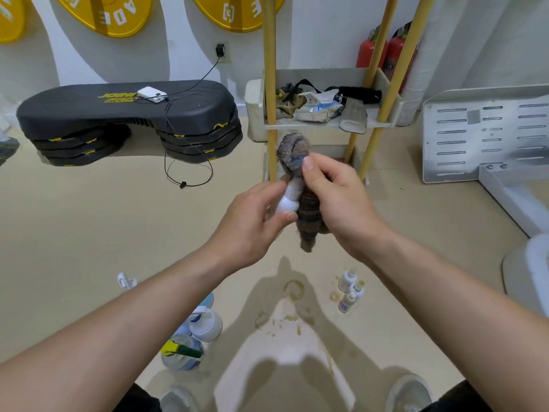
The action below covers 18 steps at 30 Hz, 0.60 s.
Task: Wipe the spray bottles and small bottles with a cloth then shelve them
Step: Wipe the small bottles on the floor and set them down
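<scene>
Floor beige, stained; small bottles beside stains; shelf near wall.

Ahead: shelf tray cluttered, yellow posts flank opening. Below: floor strip open between spray bottles, small bottles.

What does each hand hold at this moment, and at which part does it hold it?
The left hand grips the small white bottle by its lower body. The right hand pinches the cloth around the bottle's top.
</scene>
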Available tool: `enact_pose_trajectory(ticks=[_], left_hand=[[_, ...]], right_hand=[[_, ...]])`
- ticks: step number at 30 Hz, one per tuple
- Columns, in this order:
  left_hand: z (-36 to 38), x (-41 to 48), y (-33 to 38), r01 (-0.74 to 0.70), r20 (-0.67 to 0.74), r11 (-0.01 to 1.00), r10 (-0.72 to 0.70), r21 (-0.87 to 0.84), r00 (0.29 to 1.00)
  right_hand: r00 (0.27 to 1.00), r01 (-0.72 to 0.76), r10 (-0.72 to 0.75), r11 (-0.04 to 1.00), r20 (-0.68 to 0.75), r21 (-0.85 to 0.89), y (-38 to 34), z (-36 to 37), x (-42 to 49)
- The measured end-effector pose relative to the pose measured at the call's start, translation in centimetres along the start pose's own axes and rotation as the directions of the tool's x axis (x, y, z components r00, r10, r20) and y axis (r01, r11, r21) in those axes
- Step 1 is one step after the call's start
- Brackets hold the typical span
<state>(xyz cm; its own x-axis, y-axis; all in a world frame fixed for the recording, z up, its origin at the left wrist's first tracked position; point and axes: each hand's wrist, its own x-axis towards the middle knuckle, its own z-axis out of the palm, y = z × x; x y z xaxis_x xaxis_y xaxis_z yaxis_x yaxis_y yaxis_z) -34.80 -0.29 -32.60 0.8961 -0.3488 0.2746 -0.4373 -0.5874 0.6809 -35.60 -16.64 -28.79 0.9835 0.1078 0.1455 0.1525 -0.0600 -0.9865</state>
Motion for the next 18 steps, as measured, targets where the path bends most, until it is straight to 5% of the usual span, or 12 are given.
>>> enact_pose_trajectory(ticks=[4,7,10,12,18], left_hand=[[-0.1,0.0,0.6,-0.001,-0.014,1.000,0.001,-0.028,1.000],[0.0,-0.3,1.1,0.068,-0.031,0.991,-0.071,-0.112,0.997],[0.1,0.0,1.4,0.171,-0.018,0.929,-0.187,-0.330,0.982],[-0.2,0.3,1.9,0.202,-0.009,0.841,-0.238,-0.502,0.971],[-1.1,0.7,2.6,0.220,-0.062,0.610,-0.407,-0.761,0.911]], right_hand=[[0.995,0.063,-0.058,0.996,-0.081,0.069,-0.1,-0.4,0.6],[0.971,-0.055,0.099,0.979,-0.220,0.198,-0.2,-0.6,1.0],[0.892,-0.130,0.277,0.914,-0.358,0.384,-0.3,-0.8,1.2],[0.914,-0.093,0.250,0.897,-0.321,0.433,-0.6,-0.3,0.8],[0.988,0.123,-0.124,0.992,-0.091,-0.021,0.9,3.3,-1.5]])
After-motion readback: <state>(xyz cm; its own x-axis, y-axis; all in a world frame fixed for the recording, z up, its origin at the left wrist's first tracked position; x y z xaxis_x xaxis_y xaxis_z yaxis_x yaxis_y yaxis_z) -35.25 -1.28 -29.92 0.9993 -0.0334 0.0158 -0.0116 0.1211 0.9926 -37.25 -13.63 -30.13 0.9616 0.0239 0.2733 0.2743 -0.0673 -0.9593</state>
